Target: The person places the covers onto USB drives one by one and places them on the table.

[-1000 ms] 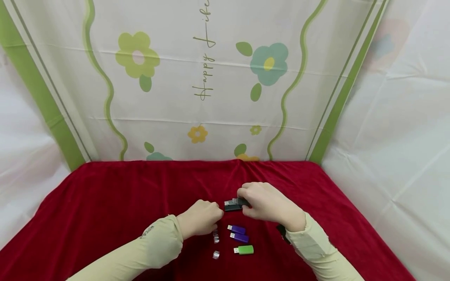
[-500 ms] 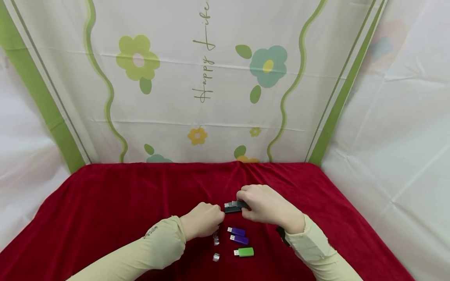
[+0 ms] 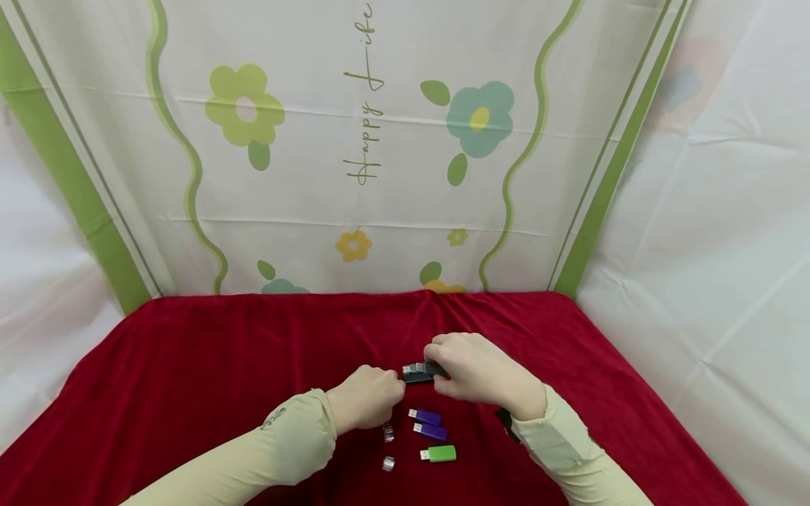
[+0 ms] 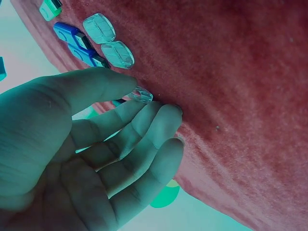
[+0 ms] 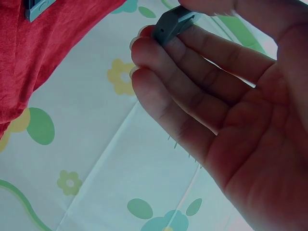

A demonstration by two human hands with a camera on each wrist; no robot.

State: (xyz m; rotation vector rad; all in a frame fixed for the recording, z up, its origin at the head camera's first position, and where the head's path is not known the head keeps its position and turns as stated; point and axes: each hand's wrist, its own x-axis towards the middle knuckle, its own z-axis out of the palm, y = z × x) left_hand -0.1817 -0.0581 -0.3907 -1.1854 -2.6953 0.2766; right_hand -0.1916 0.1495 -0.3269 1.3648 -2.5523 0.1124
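My left hand [image 3: 367, 397] pinches a small clear cap [image 4: 141, 94] between thumb and forefinger, low over the red cloth. My right hand [image 3: 477, 369] grips a dark USB stick [image 5: 171, 24] by its body, and its metal plug points left toward the left hand. Another dark USB stick [image 3: 418, 379] lies on the cloth beneath the held one. Two more clear caps [image 4: 99, 28] rest on the cloth near the left hand. To their right in the head view lie two purple USB sticks [image 3: 428, 430] and a green USB stick [image 3: 441, 454], plugs facing left.
A red velvet cloth [image 3: 221, 379] covers the table, slightly wrinkled. Behind it hangs a white curtain [image 3: 304, 183] printed with flowers, with white fabric on both sides. A dark strap [image 3: 508, 424] shows at the right wrist.
My left hand has edged slightly right, closer to the dark sticks. The right hand keeps its grip almost in place, and the loose sticks and caps stay put.
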